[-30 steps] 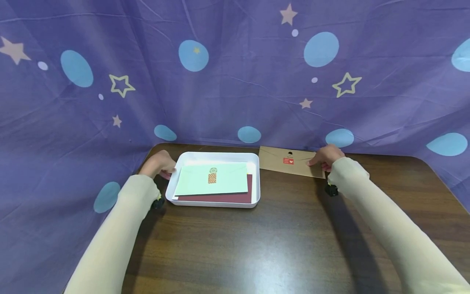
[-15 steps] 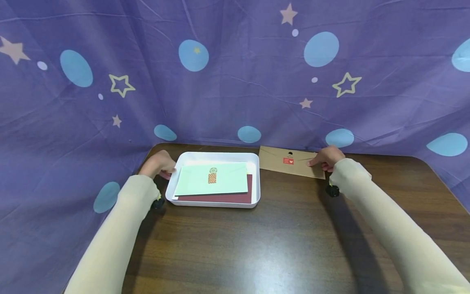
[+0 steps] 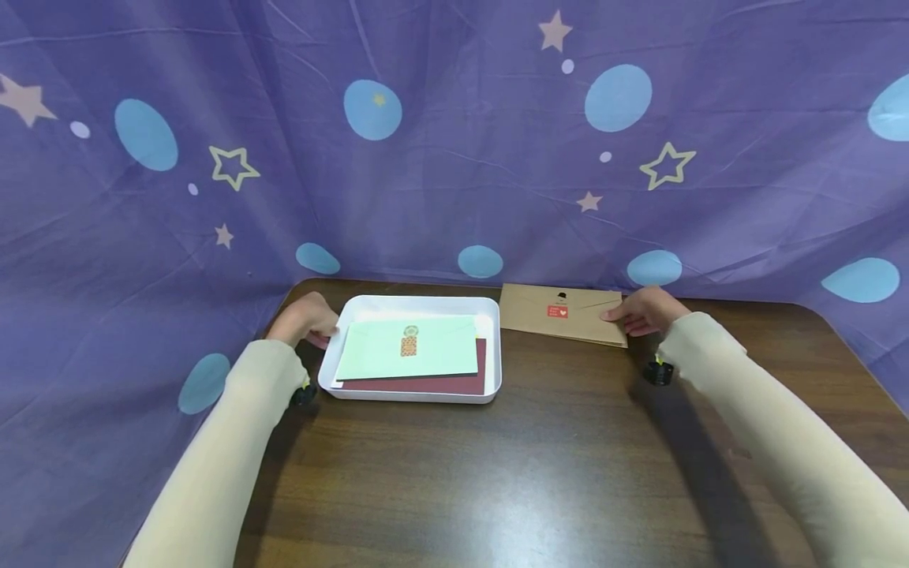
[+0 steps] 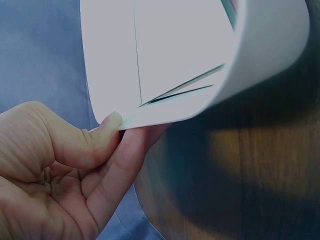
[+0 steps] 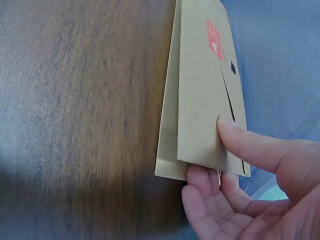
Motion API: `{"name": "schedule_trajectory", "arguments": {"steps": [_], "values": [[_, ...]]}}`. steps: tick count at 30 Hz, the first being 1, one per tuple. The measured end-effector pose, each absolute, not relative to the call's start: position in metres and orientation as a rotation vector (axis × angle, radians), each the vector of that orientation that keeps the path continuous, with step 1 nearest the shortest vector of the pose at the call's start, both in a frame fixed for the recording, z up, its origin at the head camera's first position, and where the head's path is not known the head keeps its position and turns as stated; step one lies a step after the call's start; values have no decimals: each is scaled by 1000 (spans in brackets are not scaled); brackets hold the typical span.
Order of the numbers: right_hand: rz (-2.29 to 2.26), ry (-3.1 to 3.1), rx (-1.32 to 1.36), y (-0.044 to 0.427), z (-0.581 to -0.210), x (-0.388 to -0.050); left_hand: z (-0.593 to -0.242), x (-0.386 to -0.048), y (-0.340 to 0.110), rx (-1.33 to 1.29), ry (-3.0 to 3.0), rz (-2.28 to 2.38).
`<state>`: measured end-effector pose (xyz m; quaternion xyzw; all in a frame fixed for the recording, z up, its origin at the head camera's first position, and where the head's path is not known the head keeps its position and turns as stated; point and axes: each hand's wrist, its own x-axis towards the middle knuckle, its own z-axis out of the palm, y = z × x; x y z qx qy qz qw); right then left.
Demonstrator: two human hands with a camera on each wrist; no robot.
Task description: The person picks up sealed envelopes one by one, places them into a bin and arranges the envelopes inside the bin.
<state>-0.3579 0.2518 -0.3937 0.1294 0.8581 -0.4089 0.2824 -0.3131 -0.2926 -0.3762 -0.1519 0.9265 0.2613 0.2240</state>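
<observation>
At the back left, my left hand (image 3: 305, 317) pinches the left rim of a white tray (image 3: 410, 398), thumb over the edge and fingers under it in the left wrist view. Inside the tray a mint-green envelope (image 3: 372, 347) with a stamp print overlaps a maroon envelope (image 3: 426, 385). My right hand (image 3: 650, 309) pinches the right end of a brown kraft envelope (image 3: 525, 309) bearing a red label. Its thumb lies on top, and its fingers are underneath. Below it, a second kraft envelope (image 5: 169, 155) shows, with a gap between the two.
The wooden table (image 3: 454, 481) extends in front of the tray. A purple curtain (image 3: 454, 173) with stars and blue spots hangs right behind the table's back edge. The kraft envelopes lie close beside the tray's right wall.
My right hand has shifted slightly right to the envelope's end. The top kraft envelope's right end has lifted a little, showing another below. My left hand and the tray stay put.
</observation>
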Motion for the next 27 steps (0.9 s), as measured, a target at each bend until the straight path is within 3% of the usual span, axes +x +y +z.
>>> {"name": "schedule_trajectory", "arguments": {"steps": [14, 27], "values": [[-1425, 1975, 137, 290, -398, -369, -375, -312, -292, -415, 2570, 709], [-1492, 1837, 229, 293, -385, -361, -375, -311, -292, -404, 2578, 703]]}}
